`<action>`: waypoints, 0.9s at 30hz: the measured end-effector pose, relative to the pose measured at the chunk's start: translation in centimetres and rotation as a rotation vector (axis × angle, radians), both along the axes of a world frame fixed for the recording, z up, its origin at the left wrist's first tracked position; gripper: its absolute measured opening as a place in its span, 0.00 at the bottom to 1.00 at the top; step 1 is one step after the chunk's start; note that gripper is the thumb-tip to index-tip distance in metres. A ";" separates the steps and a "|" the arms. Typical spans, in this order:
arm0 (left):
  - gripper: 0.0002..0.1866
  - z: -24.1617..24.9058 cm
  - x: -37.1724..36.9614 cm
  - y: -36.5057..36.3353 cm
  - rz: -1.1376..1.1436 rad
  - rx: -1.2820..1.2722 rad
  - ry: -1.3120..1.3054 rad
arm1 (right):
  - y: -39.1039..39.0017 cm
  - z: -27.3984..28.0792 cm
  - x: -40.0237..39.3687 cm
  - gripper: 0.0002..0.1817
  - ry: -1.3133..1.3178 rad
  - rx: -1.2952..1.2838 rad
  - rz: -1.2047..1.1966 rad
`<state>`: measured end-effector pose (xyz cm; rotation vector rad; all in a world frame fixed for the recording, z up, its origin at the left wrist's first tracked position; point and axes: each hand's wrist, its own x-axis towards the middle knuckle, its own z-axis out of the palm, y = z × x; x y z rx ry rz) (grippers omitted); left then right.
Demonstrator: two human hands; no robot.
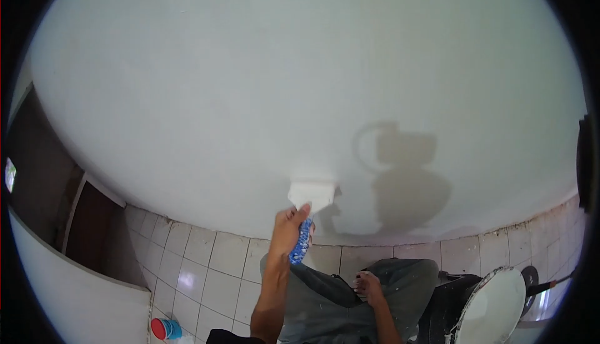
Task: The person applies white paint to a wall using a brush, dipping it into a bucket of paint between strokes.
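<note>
Pale wall (300,81) fills most of the view, tiled floor (215,253) below; far edges lost in black lens vignette. L hand (289,224) is closed round the blue-and-white handle (300,244) of a wide white-headed tool (312,195), thumb up on the head; head's front edge is at the wall, low down, but exact contact is hard to make out. Fingers mostly hidden behind the handle. R hand (369,286) sits at the lap, fingers loosely curled, partly open, nothing visible in it (palm side mostly hidden, tho). Person's trousers (312,303) beneath, w/ pale specks. To the R, a big round white item (494,306) w/ a dark-flecked rim, bottom cut off; dark stuff beside it unclear. Far L, small blue pail (171,329), red at one end, on the tiles.
</note>
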<state>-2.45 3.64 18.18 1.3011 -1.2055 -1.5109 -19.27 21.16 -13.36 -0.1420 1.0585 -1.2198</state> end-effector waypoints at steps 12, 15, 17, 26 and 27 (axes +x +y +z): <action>0.18 16.9 -1.6 1.7 0.055 -0.526 0.185 | 0.2 -0.2 -0.1 0.13 0.007 -0.005 -0.036; 0.18 15.5 -1.3 1.8 0.059 -0.525 0.221 | 0.1 0.4 -0.1 0.13 0.018 0.042 -0.019; 0.19 11.8 -1.2 1.0 0.086 -0.367 0.232 | 0.1 0.0 0.0 0.14 0.030 0.038 -0.017; 0.19 -7.4 1.6 2.8 0.110 0.151 0.140 | 0.0 -0.8 0.1 0.11 0.019 0.082 -0.014; 0.19 -7.8 1.9 2.8 0.114 0.157 0.124 | 0.0 -1.1 0.2 0.10 0.026 0.119 -0.017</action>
